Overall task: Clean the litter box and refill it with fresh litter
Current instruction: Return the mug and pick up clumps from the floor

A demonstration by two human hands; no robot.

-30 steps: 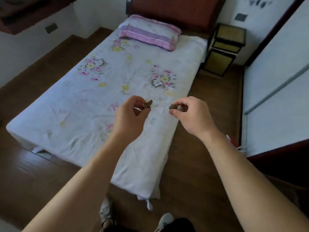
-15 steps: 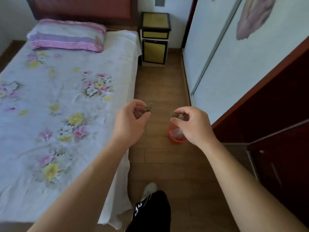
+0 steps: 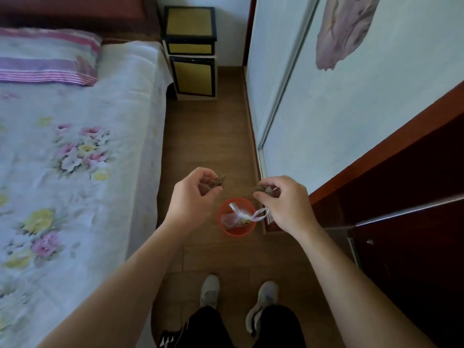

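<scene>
View swung off bed; bin now mid-frame under hands. Left hand, right hand each pinch clump. Drop looks next.

A wooden plank floor is running as a narrow aisle between a floral-sheeted bed on the left and a pale sliding wardrobe door on the right. A pink-striped pillow is lying by the dark red headboard, and a yellow-and-black nightstand is standing against the white wall at the aisle's end.

Home bedroom, floral-sheeted bed, pillow, nightstand, wood floor
</scene>
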